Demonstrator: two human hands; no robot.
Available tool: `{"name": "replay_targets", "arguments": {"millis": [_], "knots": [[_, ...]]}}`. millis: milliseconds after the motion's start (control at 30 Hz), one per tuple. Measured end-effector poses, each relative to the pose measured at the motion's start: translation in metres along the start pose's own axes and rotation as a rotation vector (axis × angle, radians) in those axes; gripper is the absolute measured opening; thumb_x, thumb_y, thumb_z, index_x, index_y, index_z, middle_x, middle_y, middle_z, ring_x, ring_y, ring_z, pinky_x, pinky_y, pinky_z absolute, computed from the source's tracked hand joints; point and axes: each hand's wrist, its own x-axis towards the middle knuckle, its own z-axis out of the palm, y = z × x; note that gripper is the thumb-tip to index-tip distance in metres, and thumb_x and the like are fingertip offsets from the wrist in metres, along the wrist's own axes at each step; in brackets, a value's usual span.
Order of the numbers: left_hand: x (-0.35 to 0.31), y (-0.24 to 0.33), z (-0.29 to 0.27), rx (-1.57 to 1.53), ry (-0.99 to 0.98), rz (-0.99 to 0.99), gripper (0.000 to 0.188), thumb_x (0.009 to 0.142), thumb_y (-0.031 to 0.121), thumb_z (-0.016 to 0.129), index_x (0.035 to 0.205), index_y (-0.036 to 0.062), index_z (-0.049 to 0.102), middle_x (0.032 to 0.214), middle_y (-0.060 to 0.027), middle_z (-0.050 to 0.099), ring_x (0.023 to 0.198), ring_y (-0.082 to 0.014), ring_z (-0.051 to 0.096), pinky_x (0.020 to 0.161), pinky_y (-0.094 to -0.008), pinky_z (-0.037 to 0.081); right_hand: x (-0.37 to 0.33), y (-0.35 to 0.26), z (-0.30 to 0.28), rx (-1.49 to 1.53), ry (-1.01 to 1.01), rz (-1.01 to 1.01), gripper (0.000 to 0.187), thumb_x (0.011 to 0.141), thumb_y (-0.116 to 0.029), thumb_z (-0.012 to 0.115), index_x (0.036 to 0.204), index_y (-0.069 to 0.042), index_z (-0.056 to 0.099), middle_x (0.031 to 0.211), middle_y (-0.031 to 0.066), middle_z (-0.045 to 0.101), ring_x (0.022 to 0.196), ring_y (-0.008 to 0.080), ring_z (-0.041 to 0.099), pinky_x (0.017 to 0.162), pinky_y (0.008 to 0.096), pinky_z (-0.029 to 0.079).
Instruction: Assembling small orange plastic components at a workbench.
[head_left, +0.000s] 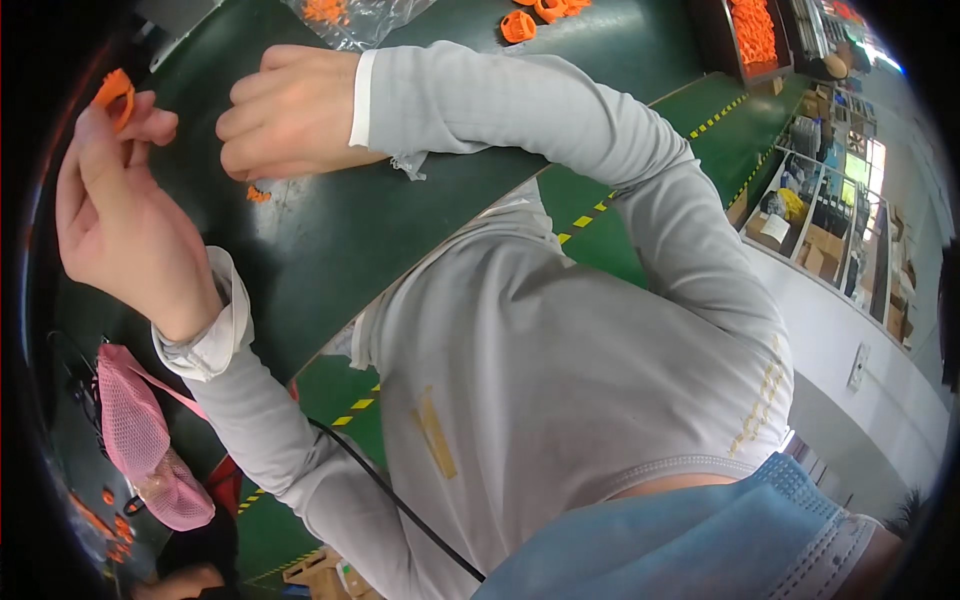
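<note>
My left hand [135, 215] is raised over the left part of the dark green table [300, 270]. Between its thumb and fingers it pinches an orange plastic ring-shaped part [117, 95]. My right hand [290, 115] is just to the right of it, back upward, low over the tabletop, fingers curled in. Its fingertips are turned away, so whatever they may grip is hidden. Small orange scraps [258, 193] lie on the table beside its curled fingers.
A clear plastic bag [375, 22] with orange bits and several orange rings [518, 27] lie at the far side. A dark box [715, 35] holds many orange pieces. A pink mesh pouch [140, 430] lies near my left forearm. A black cable [395, 495] crosses my left sleeve.
</note>
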Motion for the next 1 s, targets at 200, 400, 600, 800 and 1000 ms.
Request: {"name": "replay_targets", "arguments": {"millis": [200, 400, 600, 800, 1000], "knots": [[-0.002, 0.002, -0.009, -0.313, -0.221, -0.106, 0.037, 0.102, 0.023, 0.046, 0.109, -0.0110, 0.059, 0.110, -0.0228, 0.063, 0.099, -0.0295, 0.062, 0.086, -0.0393, 0.049, -0.010, 0.013, -0.044, 0.634, 0.598, 0.171, 0.008, 0.087, -0.019, 0.070, 0.092, -0.013, 0.073, 0.084, -0.0013, 0.062, 0.077, 0.0085, 0.052, 0.067, 0.0235, 0.043], [-0.035, 0.004, 0.018, -0.338, -0.473, -0.173, 0.039, 0.098, 0.023, 0.054, 0.115, -0.0120, 0.059, 0.125, -0.0267, 0.056, 0.109, -0.0311, 0.059, 0.089, -0.0386, 0.050, -0.011, 0.024, -0.036, 1.157, 0.809, 0.249, 0.012, 0.085, -0.011, 0.072, 0.096, -0.004, 0.072, 0.089, 0.0004, 0.070, 0.071, 0.0019, 0.051, 0.064, 0.0191, 0.041], [-0.035, 0.008, 0.017, -0.293, -0.475, -0.133, 0.032, 0.097, 0.014, 0.055, 0.113, -0.0128, 0.059, 0.124, -0.0253, 0.056, 0.110, -0.0280, 0.059, 0.091, -0.0359, 0.050, -0.012, 0.018, -0.037, 1.285, 0.720, 0.270, 0.013, 0.085, -0.011, 0.072, 0.097, -0.006, 0.073, 0.088, -0.0013, 0.068, 0.073, 0.0034, 0.049, 0.066, 0.0199, 0.041], [-0.036, 0.014, 0.022, -0.119, -0.418, -0.127, 0.027, 0.096, 0.006, 0.053, 0.111, -0.0150, 0.059, 0.123, -0.0240, 0.057, 0.109, -0.0269, 0.059, 0.096, -0.0362, 0.047, -0.015, 0.012, -0.042, 0.793, 0.676, 0.261, 0.009, 0.086, -0.011, 0.069, 0.093, -0.007, 0.073, 0.074, 0.0010, 0.053, 0.067, 0.0098, 0.047, 0.060, 0.0247, 0.039], [-0.037, 0.004, 0.018, 0.051, -0.331, -0.242, 0.032, 0.100, 0.012, 0.050, 0.117, -0.0148, 0.057, 0.117, -0.0147, 0.062, 0.103, -0.0162, 0.058, 0.091, -0.0264, 0.043, -0.017, 0.034, -0.018, 0.532, 0.684, 0.119, 0.014, 0.082, -0.018, 0.069, 0.094, -0.018, 0.076, 0.081, -0.0001, 0.062, 0.077, 0.0176, 0.058, 0.066, 0.0301, 0.046]]}}
